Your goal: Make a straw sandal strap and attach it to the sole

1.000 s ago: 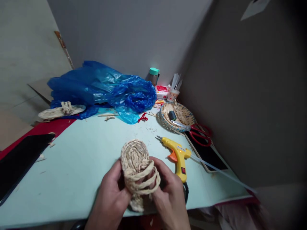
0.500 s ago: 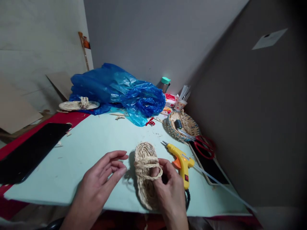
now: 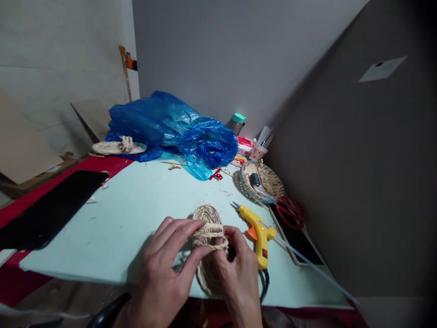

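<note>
A braided straw slipper (image 3: 207, 214) lies sole down near the table's front edge, its toe pointing away from me. Several plaited bands cross over its middle. My left hand (image 3: 174, 259) has thumb and fingers closed on the left side of these bands. At the right side, my right hand (image 3: 237, 262) grips the bands, with some fingers tucked beneath them and partly hidden. Just right of my right hand lies a yellow hot glue gun (image 3: 260, 232), nozzle pointing away to the left, a clear glue stick (image 3: 314, 264) jutting from its back.
A woven basket (image 3: 244, 184) with thread spool (image 3: 254, 179) and red-handled scissors (image 3: 290, 212) stands at right, by a dark tablet (image 3: 300, 246). A crumpled blue plastic bag (image 3: 164, 120) fills the back. Another straw slipper (image 3: 109, 147) and a black phone-like slab (image 3: 58, 205) are left.
My left hand has moved right and closed on the slipper's bands, where before it was apart from it. My right hand stays on the bands. The view has shifted slightly.
</note>
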Motion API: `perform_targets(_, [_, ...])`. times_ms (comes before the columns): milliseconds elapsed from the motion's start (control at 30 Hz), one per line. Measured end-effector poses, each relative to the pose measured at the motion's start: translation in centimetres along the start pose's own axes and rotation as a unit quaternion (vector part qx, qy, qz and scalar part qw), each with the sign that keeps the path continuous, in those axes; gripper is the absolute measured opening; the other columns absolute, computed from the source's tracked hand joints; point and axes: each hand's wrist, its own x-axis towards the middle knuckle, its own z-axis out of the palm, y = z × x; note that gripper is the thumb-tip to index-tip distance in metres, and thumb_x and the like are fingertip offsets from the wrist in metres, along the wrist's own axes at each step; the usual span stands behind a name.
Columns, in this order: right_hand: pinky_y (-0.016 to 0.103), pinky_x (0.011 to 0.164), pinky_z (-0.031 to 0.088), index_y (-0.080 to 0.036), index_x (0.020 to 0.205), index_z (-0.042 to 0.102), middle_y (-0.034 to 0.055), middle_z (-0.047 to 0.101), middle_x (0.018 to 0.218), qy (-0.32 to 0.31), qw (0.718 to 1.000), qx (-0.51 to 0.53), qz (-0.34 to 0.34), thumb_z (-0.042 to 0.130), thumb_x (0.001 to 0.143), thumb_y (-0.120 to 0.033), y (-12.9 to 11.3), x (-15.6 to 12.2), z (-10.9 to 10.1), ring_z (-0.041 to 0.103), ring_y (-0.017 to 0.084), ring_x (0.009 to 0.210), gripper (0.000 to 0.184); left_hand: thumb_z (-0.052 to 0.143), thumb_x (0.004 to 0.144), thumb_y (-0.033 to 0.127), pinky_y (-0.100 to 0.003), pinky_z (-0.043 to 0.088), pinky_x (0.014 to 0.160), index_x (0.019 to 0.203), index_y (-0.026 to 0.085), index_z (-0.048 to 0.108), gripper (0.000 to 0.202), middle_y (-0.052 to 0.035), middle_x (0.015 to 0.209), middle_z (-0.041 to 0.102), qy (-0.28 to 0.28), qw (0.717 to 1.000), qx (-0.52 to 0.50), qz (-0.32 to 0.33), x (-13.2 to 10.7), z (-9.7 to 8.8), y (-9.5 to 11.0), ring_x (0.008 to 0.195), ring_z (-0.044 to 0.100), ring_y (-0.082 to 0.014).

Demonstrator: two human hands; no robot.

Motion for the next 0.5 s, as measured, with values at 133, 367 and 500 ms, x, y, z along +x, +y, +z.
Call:
perform_targets(133, [0.026, 0.054, 0.052, -0.019, 0.085, 0.063, 0.0034, 0.073, 0.07, -0.01, 0.998, 0.009, 0.063, 0.052, 0.083, -0.034, -0.6, -0.2, 0.2, 0.071, 0.021, 0.064, 0.018, 0.064, 0.089, 0.017, -0.039, 0.044, 0.098, 0.121, 0.018, 0.057, 0.033, -0.007, 0.106, 0.073, 0.004, 0.998, 0.035, 0.06, 0.0, 0.4, -0.2, 0.098, 0.064, -0.0213])
perform_targets(367, [0.026, 0.064, 0.049, -0.021, 0.087, 0.062, 0.0006, 0.073, 0.076, -0.023, 0.993, -0.001, 0.114, 0.049, 0.081, -0.03, -0.2, -0.4, 0.6, 0.068, 0.018, 0.069, 0.017, 0.065, 0.086, 0.005, -0.037, 0.048, 0.082, 0.119, 0.014, 0.061, 0.034, -0.0072, 0.095, 0.077, 0.035, 0.988, 0.088, 0.123, 0.5, 1.0, -1.0, 0.083, 0.065, -0.0203])
perform_targets(500, [0.026, 0.064, 0.048, -0.023, 0.087, 0.061, -0.0011, 0.071, 0.074, -0.034, 0.993, 0.004, 0.113, 0.049, 0.083, -0.034, 0.0, -0.6, 0.6, 0.066, 0.018, 0.068, 0.017, 0.061, 0.087, -0.001, -0.032, 0.044, 0.09, 0.116, 0.018, 0.063, 0.035, -0.0029, 0.093, 0.077, 0.034, 0.991, 0.058, 0.119, 0.9, 1.2, -1.1, 0.083, 0.067, -0.0145])
